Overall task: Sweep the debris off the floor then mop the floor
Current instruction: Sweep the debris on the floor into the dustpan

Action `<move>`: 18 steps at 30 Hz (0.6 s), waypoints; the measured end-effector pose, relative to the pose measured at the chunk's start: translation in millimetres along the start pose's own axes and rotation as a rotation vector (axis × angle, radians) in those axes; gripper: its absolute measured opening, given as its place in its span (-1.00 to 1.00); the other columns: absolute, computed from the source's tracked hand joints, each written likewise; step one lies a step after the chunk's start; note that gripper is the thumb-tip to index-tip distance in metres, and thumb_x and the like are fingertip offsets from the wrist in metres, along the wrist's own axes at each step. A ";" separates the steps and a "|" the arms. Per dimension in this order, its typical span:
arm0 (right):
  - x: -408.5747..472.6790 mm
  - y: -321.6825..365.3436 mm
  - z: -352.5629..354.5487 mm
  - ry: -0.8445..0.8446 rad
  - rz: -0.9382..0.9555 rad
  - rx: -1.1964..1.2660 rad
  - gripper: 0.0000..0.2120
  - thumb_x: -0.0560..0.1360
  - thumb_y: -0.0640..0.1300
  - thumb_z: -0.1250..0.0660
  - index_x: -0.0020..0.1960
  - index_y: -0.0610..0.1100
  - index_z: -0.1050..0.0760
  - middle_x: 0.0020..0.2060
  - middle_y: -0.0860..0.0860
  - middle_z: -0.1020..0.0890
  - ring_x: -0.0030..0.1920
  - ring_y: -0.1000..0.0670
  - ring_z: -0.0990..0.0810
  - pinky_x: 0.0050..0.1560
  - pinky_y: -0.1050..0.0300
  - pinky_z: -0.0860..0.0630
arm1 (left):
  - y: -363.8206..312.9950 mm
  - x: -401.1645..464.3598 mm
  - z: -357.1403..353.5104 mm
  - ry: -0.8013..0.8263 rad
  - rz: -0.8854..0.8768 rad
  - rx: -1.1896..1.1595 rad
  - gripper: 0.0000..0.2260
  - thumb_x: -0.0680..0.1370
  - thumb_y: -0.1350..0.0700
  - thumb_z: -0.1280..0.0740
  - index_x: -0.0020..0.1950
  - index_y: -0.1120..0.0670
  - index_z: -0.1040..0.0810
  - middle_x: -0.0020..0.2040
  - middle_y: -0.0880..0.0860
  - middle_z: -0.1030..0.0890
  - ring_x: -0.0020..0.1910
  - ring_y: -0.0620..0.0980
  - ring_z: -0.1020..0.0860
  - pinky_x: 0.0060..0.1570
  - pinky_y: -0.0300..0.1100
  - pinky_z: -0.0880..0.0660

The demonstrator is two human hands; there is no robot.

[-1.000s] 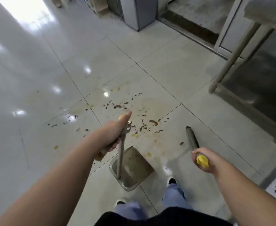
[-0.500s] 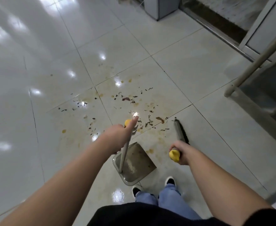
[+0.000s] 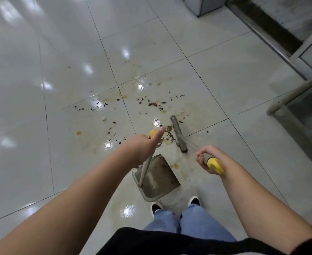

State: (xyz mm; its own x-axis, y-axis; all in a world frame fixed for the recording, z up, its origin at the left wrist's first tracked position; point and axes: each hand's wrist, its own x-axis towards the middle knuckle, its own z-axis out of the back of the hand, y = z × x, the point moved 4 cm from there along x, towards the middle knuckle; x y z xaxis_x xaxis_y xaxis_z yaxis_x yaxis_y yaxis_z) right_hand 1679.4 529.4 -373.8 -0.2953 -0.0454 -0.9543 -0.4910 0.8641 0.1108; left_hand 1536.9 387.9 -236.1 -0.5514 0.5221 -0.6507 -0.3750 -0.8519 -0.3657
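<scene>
Below the camera, over a pale tiled floor (image 3: 225,74), both hands are busy with long-handled tools. The left hand (image 3: 140,148) is wrapped around the upright handle of the dustpan (image 3: 157,181), thumb stretched along the shaft toward its yellow end cap; this seems meant to steady the pan and keep its open lip flat on the tile, facing the mess. The right hand (image 3: 209,159) grips the broom (image 3: 178,134) near its yellow-capped end, fingers curled round the grey shaft. The broom head lies on the floor just beyond the pan's mouth, at the near edge of the debris (image 3: 153,103), a placement that suggests a pull stroke toward the pan is in hand.

Dark flecks and leafy scraps are scattered across two tiles ahead of the pan, some touching the broom head, others well apart to the left. Yellowish-brown wet stains (image 3: 78,133) spread among them, so mopping looks necessary once the solids are gathered; damp bits may cling to the tile and bristles. The pan's tray looks nearly bare, so sweeping seems at an early stage.

Black-and-white shoes (image 3: 156,207) and blue jeans stand right behind the pan. Farther out, ceiling lights glare off the glossy tiles, a grey cabinet base (image 3: 205,6) sits at the top, a metal door threshold (image 3: 273,39) runs along the upper right, and a pale furniture leg (image 3: 297,92) slants in from the right.
</scene>
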 end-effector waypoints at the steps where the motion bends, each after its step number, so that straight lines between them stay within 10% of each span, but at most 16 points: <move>1: -6.9 -1.3 2.9 0.005 0.016 0.076 -0.71 0.59 -0.28 -0.03 -0.31 -0.22 -0.25 -0.70 -0.05 -0.32 -0.77 0.10 -0.32 -0.76 0.38 -0.27 | 0.9 1.0 0.4 0.000 -0.010 -0.002 -0.30 0.46 -0.39 0.16 -0.33 0.16 -0.45 -0.40 0.07 -0.45 -0.48 -0.03 -0.41 -0.49 -0.26 -0.33; 10: -37.1 32.2 54.5 -0.112 0.218 0.254 -0.73 0.56 -0.31 0.00 -0.31 -0.19 -0.24 -0.70 -0.03 -0.34 -0.75 0.13 -0.34 -0.72 0.40 -0.31 | -20.4 14.7 5.0 0.007 -0.078 -0.035 -0.34 0.50 -0.35 0.15 -0.35 0.14 -0.44 -0.43 0.06 -0.43 -0.47 -0.05 -0.38 -0.44 -0.24 -0.30; 18: 12.1 96.2 78.8 -0.296 0.178 -0.223 -0.75 0.48 -0.34 -0.09 -0.37 -0.19 -0.25 -0.68 -0.03 -0.38 -0.70 0.06 -0.38 -0.69 0.40 -0.31 | -45.8 38.7 3.3 0.040 0.167 -0.206 -0.33 0.32 -0.49 -0.04 -0.40 0.14 -0.43 -0.62 -0.06 -0.37 -0.68 -0.12 -0.30 -0.61 -0.38 -0.29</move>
State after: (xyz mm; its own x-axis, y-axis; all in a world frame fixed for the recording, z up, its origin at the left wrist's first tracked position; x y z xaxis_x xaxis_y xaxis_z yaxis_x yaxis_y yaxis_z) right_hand 1693.2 651.5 -396.5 -0.1585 0.2692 -0.9500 -0.6287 0.7143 0.3073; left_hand 1530.3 447.3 -242.3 -0.5614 0.3751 -0.7376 -0.1197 -0.9188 -0.3761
